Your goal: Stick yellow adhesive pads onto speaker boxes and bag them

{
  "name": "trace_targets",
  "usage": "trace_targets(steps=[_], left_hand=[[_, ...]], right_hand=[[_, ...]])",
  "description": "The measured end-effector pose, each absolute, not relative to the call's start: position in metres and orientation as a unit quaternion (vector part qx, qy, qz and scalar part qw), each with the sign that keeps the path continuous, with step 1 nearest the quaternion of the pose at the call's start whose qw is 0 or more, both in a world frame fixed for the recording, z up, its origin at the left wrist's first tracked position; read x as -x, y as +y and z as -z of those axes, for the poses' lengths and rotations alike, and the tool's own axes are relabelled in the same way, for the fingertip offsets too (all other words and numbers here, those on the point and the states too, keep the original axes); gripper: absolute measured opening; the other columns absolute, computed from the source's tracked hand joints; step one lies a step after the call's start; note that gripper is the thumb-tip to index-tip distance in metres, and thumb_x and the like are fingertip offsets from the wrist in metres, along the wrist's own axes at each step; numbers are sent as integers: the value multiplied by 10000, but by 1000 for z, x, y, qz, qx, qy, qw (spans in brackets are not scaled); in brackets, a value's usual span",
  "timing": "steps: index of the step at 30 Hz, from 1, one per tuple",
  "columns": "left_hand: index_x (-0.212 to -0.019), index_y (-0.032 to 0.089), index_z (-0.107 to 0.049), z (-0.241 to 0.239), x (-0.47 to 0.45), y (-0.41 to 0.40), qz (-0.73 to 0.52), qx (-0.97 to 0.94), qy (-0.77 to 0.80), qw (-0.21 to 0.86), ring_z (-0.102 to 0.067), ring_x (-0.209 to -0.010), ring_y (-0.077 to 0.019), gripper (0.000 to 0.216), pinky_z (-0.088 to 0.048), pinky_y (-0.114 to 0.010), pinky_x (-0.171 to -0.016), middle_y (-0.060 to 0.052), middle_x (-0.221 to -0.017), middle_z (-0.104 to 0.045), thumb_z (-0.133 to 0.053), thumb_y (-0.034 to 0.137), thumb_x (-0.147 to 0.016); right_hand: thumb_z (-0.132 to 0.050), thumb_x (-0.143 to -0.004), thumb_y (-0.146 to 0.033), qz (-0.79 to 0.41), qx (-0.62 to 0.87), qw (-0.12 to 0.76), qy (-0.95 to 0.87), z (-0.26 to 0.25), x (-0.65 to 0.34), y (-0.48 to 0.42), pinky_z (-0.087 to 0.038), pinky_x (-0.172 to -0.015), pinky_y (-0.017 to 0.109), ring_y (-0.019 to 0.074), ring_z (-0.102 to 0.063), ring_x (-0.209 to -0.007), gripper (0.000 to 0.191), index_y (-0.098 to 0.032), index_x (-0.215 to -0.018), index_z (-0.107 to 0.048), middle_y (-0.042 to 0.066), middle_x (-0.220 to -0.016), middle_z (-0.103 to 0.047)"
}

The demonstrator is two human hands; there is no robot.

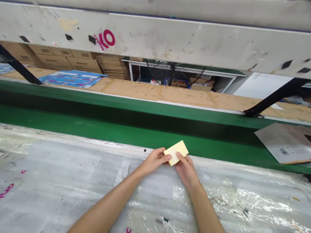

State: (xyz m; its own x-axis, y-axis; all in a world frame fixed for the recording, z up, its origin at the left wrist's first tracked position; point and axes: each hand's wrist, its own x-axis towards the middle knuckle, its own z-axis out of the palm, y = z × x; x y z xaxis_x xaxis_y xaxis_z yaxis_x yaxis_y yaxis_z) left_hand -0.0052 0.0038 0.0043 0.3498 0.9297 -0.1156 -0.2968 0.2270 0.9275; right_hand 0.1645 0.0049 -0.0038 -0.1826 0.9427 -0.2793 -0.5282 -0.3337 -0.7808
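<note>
Both hands, the left hand (155, 159) and the right hand (185, 168), pinch a small yellow card (176, 152) between them, just above the far edge of the plastic-covered bench (60, 174), beside the green conveyor belt (97, 124). Handling it well probably means gripping lightly at the edges, thumbs clear of the print, keeping it flat.

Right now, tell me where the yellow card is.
Head view, centre: the yellow card is pinched between left hand and right hand, at the green belt's near edge.

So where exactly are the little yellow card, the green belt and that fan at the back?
yellow card (177, 151): head view, middle of its face, held by both hands.
green belt (97, 124): head view, bare stretch left of the hands.
fan (170, 72): head view, wire grille.
</note>
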Motion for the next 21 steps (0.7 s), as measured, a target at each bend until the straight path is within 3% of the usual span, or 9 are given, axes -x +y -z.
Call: trace_targets(steps=[7,21], left_hand=[[-867,149,-665,0,5,5,-446,-442,341,700,-664,-747,-174,435,-527,-316,-744,-46,-819,-708,-755,574,-850],[-774,171,-580,-2,7,3,-457,-446,337,691,-621,-685,-140,381,-494,-278,-670,-21,-750,-677,-752,492,-883]], right_hand=[[-860,-788,-405,-726,380,515,-251,5,-165,7,-592,-823,427,271,-692,-930,309,-167,-958,-761,99,-990,-757],[-868,-787,-381,-719,392,520,-242,4,-167,8,-597,-840,421,250,-692,-884,274,-192,-958,-769,74,-963,-760]])
